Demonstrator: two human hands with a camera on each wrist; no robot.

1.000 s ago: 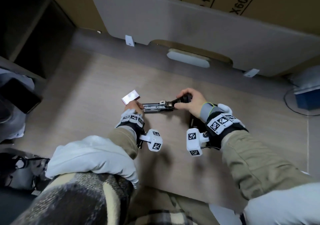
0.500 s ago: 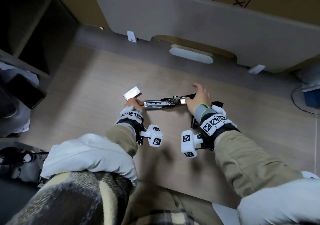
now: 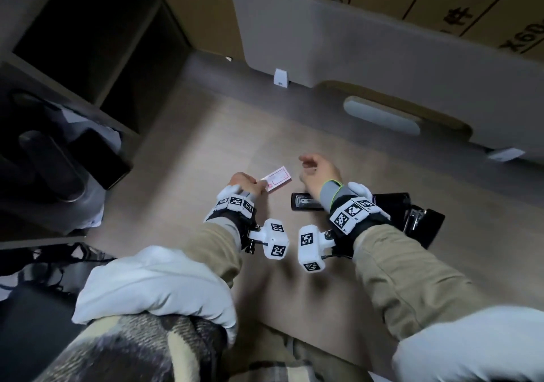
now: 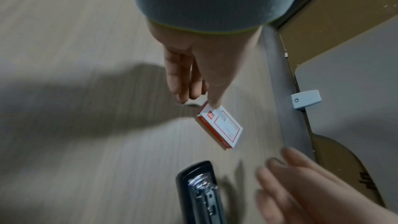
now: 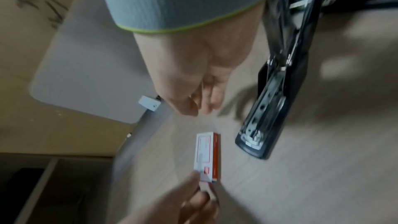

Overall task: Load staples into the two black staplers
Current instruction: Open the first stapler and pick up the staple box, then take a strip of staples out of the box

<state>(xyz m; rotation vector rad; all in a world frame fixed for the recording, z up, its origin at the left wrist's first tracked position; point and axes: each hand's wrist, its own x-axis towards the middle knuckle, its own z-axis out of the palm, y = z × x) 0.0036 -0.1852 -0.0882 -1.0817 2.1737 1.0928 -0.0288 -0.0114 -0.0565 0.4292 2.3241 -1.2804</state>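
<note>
A black stapler (image 3: 304, 202) lies opened flat on the desk, its metal staple channel facing up, partly under my right wrist; it also shows in the left wrist view (image 4: 198, 193) and the right wrist view (image 5: 269, 117). The second black stapler (image 3: 424, 222) lies further right. A small red-and-white staple box (image 3: 278, 177) lies just left of the open stapler. My left hand (image 3: 260, 182) pinches the box's near end (image 4: 221, 127). My right hand (image 3: 306, 166) hovers over the desk beside the box, fingers loosely curled, holding nothing (image 5: 198, 108).
A grey divider panel (image 3: 382, 57) stands along the back of the wooden desk (image 3: 206, 134), fixed with small white clips (image 3: 280, 77). A dark shelf unit (image 3: 73, 57) with a phone-like object is at the left. Cardboard boxes stand behind the panel.
Both hands held the opened stapler before; it now lies on the desk. My left hand has shifted to the staple box and my right hand has let go and moved left over the desk.
</note>
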